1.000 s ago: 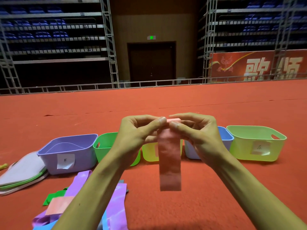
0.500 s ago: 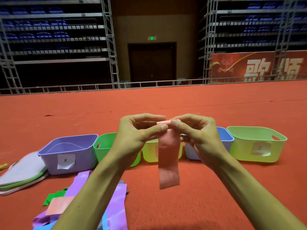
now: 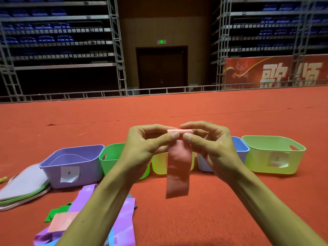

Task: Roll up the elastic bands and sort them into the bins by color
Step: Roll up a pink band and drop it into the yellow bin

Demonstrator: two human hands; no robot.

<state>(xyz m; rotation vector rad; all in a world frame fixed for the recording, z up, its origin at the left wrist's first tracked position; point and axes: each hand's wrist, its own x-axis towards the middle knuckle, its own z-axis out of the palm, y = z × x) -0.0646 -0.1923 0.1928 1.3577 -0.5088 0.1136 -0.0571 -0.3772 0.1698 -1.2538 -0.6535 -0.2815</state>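
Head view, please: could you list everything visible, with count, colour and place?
carpet: one, red, underneath
bins: five; purple bin, green bin, yellow bin, blue bin, lime bin; row on the carpet
pink band: one, pink, hanging from both hands, top rolled
loose bands: several, purple, green, pink, blue, heap lower left
flat stack: one, white with green edging, far left
door: one, dark, far wall
banner: one, red, far right
left hand, right hand: two, pinching the roll
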